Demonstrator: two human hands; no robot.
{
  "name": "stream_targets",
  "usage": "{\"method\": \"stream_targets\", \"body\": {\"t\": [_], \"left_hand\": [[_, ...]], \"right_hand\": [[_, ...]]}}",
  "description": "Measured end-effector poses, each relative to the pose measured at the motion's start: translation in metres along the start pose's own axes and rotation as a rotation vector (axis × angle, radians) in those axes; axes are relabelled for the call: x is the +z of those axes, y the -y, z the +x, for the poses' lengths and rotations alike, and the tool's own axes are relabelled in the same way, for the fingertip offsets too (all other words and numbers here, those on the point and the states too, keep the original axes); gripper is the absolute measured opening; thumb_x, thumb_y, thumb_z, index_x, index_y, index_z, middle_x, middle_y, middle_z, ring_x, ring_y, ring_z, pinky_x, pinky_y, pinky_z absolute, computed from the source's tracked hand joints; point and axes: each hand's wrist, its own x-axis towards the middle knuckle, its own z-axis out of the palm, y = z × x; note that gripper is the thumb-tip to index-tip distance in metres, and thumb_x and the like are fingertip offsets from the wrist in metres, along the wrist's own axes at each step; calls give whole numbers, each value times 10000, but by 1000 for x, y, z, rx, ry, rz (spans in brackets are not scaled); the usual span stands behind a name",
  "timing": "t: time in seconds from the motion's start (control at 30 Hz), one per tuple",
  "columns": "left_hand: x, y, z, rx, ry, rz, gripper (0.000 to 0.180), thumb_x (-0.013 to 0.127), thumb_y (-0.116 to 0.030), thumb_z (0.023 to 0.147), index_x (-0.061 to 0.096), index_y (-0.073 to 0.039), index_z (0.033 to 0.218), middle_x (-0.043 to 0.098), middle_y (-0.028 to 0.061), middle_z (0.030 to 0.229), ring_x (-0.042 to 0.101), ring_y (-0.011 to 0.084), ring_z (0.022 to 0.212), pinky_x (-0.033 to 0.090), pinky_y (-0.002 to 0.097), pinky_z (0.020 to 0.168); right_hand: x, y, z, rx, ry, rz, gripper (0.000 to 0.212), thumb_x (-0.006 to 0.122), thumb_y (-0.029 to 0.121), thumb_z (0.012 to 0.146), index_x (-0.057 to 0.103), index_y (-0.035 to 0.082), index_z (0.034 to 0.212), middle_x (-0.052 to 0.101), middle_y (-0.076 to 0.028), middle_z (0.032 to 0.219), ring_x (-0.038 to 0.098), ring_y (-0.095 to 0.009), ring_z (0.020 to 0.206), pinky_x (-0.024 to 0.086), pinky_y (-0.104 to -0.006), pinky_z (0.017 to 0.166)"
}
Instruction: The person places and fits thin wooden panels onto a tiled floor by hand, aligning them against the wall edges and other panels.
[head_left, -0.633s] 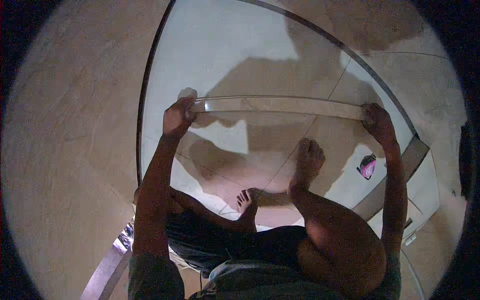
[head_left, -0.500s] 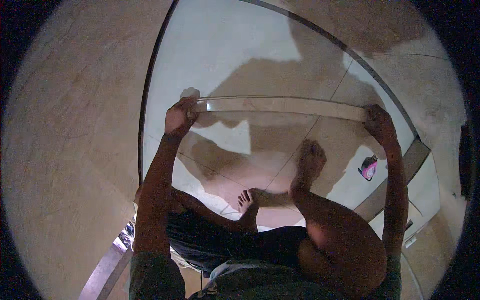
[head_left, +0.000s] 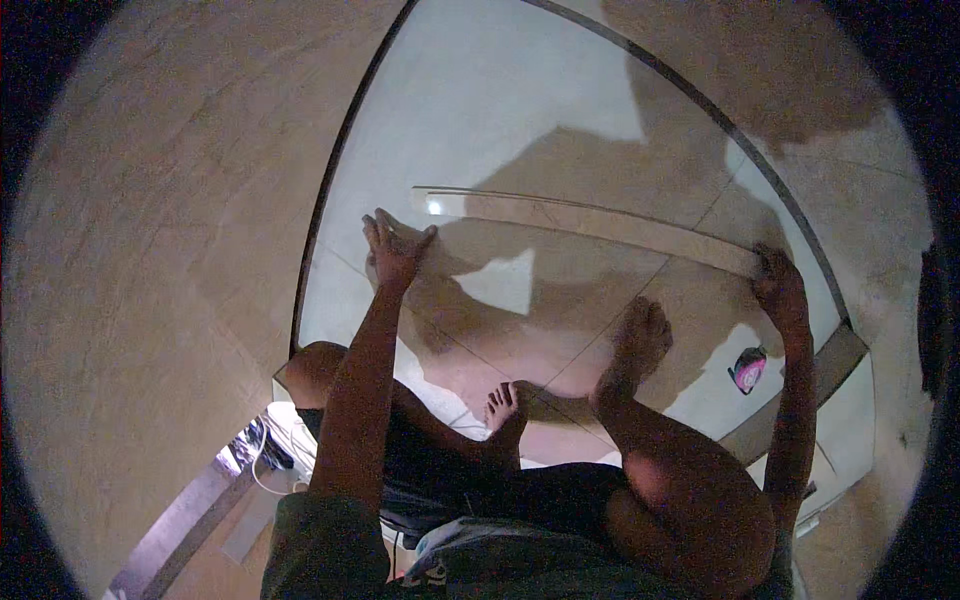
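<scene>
A long, flat, pale strip (head_left: 600,222) with a glossy left end lies across the view from left to right, its exact kind unclear. My right hand (head_left: 782,292) grips its right end with closed fingers. Just below the strip's left end, apart from it, is my left hand (head_left: 398,250), fingers spread and nothing in them. A pink and black tape measure (head_left: 749,371) rests on the white tiled floor (head_left: 470,90), left of my right forearm.
My bare feet stand on the tiles, the right foot (head_left: 643,335) below the strip. A dark border (head_left: 340,170) edges the white area, with brown floor (head_left: 170,200) beyond. White cables (head_left: 262,462) lie beside my left knee. My shadow darkens much of the tiles.
My left hand has let go of the strip's left end and moved below it, fingers spreading. My right hand still holds the other end, and the strip now slants down more toward the right.
</scene>
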Motion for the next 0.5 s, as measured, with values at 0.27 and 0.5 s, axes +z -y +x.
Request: {"method": "stream_targets", "body": {"t": [0.27,0.5], "left_hand": [[-19,21,-2,-183,90,97,1298,673,-779,679,40,-67,1561,-42,269,1602,-32,416,1492,102,674,1123],[2,25,-20,-203,-109,53,1189,613,-767,737,69,-115,1568,-61,265,1602,-41,445,1483,28,732,1093]], "right_hand": [[4,28,25,-12,70,25,512,671,141,849,540,22,1329,552,-188,1356,511,-372,1255,391,-432,1099],[24,34,12,48,60,147,495,658,134,871,545,-22,1327,557,-234,1334,524,-399,1234,413,-439,1064]]}}
